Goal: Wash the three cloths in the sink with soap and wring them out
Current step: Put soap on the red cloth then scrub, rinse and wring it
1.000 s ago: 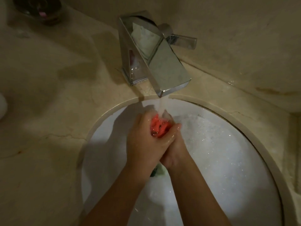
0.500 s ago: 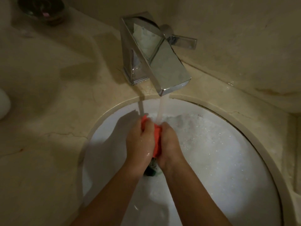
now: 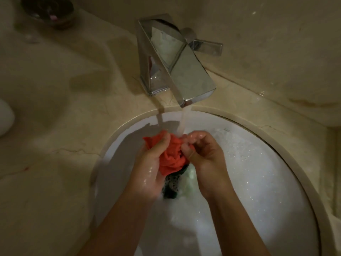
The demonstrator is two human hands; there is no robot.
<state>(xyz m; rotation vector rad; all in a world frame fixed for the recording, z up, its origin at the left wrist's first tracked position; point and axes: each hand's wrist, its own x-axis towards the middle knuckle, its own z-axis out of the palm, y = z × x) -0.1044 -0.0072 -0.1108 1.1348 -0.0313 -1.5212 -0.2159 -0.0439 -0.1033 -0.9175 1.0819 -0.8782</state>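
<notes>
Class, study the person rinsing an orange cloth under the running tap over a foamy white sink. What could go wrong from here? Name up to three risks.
1. The chrome square-spouted tap is running into the white round sink, where a dark spotted cloth lies low in the basin; it might block the drain.
2. Water hitting the crumpled orange cloth may splash the beige marble counter.
3. Wet left hand and right hand could lose grip.

A beige stone table [image 3: 60, 111], cracked and veined, wraps around the round white sink [image 3: 287, 163] set into it. The chrome faucet [image 3: 177, 67] stands on it behind the basin, a dark bowl [image 3: 49, 10] sits far left, and a white object [image 3: 5, 117] peeks in at the left edge.
</notes>
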